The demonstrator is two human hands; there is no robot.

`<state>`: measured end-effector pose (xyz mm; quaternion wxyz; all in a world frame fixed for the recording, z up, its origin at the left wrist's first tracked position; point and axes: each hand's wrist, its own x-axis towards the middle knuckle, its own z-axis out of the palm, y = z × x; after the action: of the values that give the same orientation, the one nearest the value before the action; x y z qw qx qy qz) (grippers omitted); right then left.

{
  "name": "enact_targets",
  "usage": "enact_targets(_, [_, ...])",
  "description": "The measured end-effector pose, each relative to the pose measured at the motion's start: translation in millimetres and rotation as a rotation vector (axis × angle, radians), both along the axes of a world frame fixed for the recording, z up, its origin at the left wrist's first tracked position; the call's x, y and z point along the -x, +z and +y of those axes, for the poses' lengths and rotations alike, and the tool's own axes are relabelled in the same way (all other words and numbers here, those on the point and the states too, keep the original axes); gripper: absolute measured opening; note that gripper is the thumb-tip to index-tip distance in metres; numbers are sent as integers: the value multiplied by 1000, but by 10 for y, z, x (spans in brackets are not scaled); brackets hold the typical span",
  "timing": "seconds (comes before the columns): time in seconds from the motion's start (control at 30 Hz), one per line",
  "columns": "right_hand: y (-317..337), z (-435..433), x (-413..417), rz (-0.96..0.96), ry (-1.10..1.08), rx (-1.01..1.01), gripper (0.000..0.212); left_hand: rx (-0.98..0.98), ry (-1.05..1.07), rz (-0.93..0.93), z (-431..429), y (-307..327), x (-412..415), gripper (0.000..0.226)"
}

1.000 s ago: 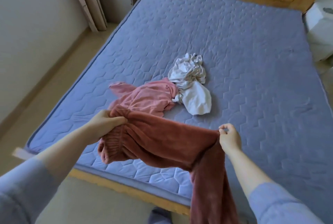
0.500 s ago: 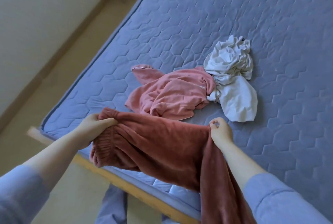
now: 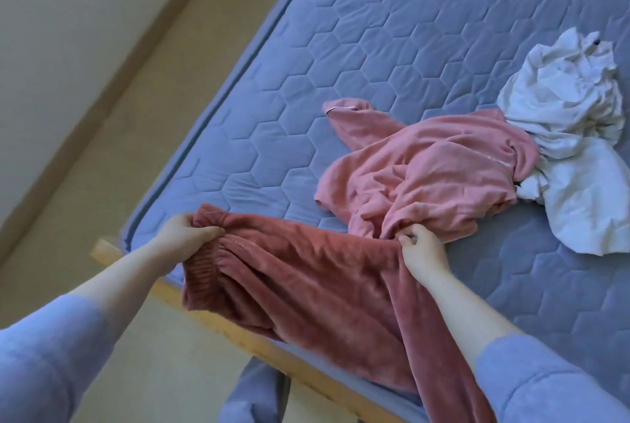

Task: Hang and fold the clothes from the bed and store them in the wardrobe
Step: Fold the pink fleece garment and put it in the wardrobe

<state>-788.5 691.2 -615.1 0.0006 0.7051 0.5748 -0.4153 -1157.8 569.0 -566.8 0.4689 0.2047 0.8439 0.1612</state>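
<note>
A dark rust-red fleece garment point(image 3: 306, 283) is stretched between my hands over the near corner of the bed, its lower part hanging past the mattress edge. My left hand point(image 3: 185, 235) grips its ribbed waistband end. My right hand point(image 3: 421, 250) pinches the top edge further right. Just behind lies a crumpled pink garment point(image 3: 426, 170), and a crumpled white garment point(image 3: 572, 150) touches its right side.
The blue quilted mattress point(image 3: 392, 30) rests on a light wooden bed frame point(image 3: 238, 330). Beige floor point(image 3: 112, 150) and a pale wall run along the left of the bed. My own leg in blue fabric point(image 3: 252, 395) stands by the frame.
Both hands have carried the rust-red garment forward and down toward the mattress corner. The view has tilted down and closer, so the headboard is out of sight.
</note>
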Motion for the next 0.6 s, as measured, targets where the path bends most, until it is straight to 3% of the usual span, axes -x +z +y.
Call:
enact_targets(0.23, [-360,118,597,-118,-76,-42,22,-67,-152,176,368,-448,590,25])
enact_targets(0.43, [-485,148,658,-176,-108,-81,23,-5,-235,324,471,-756,491,35])
enact_targets(0.6, [-349,-22,635,-111,-152,-142,19,-69,-559,497,460,-687,239,58])
